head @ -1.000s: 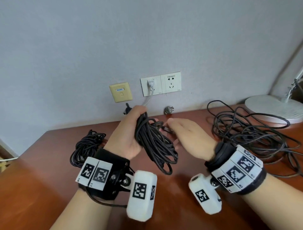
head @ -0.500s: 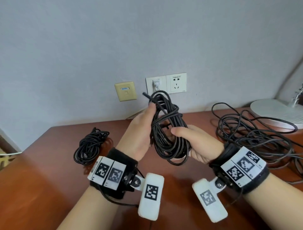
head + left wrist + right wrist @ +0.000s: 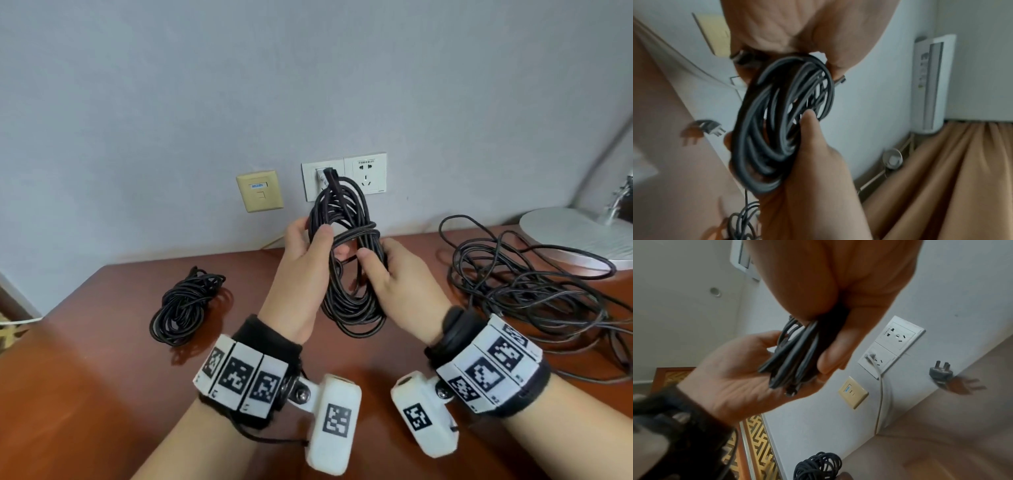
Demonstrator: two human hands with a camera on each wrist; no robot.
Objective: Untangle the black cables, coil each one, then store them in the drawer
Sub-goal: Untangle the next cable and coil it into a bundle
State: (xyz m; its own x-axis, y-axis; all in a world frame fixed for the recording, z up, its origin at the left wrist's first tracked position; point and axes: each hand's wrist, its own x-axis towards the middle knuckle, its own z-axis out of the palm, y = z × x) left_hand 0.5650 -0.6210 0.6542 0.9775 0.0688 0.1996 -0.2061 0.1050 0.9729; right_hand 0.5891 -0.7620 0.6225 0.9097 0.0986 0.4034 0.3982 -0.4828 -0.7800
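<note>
Above the desk, both hands hold a coiled black cable (image 3: 349, 301) upright; it also shows as the coiled black cable (image 3: 781, 129) and the coiled black cable (image 3: 793, 356). A few turns cross the coil's waist, and its connector end (image 3: 330, 174) sticks up. My left hand (image 3: 313, 236) grips the upper left side. My right hand (image 3: 370, 260) grips the right side, thumb in front. A finished coil (image 3: 186, 305) lies on the desk to the left. A loose tangle of black cable (image 3: 531, 291) spreads on the right. No drawer is in view.
The brown desk (image 3: 102, 359) meets a grey wall with white sockets (image 3: 366, 174) and a yellow data port (image 3: 260, 190). A white lamp base (image 3: 575, 233) stands at the back right. A loose plug (image 3: 940, 372) lies by the wall.
The coil has risen from low over the desk to in front of the sockets. The right hand has gone from pinching the loose end to gripping the coil's side.
</note>
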